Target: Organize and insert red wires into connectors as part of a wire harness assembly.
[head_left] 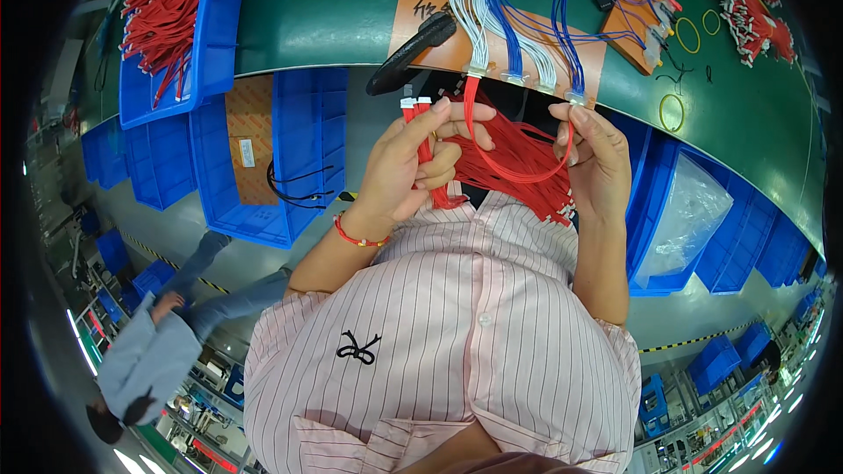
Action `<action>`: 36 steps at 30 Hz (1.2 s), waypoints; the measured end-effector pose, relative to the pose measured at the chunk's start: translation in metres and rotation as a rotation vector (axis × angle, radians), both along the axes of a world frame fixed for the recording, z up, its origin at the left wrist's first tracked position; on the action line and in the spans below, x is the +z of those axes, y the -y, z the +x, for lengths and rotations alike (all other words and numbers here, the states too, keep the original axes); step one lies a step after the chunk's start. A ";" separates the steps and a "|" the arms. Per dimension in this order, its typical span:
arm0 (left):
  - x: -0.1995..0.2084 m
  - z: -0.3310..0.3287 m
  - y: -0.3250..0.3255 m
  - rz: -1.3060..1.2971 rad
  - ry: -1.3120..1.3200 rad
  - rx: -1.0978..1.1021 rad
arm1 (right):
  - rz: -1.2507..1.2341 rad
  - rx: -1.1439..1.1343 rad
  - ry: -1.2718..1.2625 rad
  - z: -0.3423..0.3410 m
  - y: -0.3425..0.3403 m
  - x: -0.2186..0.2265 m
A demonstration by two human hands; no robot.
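My left hand (411,162) is closed around a few red cables, whose white plugs (416,103) stick up past the thumb. Its index finger reaches toward another red cable (525,179), which hangs in a loop below the bench edge. One end of that loop meets a connector (475,71) with white wires at the edge. My right hand (599,147) pinches the other end just under a connector (577,97) with blue wires; whether it is seated there is hidden by the fingers. Many more red cables (518,147) lie in a heap behind my hands.
A tan board (406,25) on the green bench (325,13) carries white and blue wires. A black strap-like object (413,51) overhangs the edge. Left is a blue bin (224,26) of red cables; blue crates (303,149) hang below. Another person (167,333) is at lower left.
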State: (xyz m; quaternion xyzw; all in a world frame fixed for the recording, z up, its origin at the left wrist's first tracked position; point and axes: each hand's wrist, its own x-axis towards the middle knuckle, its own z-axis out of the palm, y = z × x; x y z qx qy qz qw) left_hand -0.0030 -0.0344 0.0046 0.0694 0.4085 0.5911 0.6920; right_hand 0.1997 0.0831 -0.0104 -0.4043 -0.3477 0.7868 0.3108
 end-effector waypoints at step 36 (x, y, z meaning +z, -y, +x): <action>-0.008 -0.013 0.019 0.129 0.217 -0.212 | 1.202 0.680 0.987 0.000 -0.007 -0.064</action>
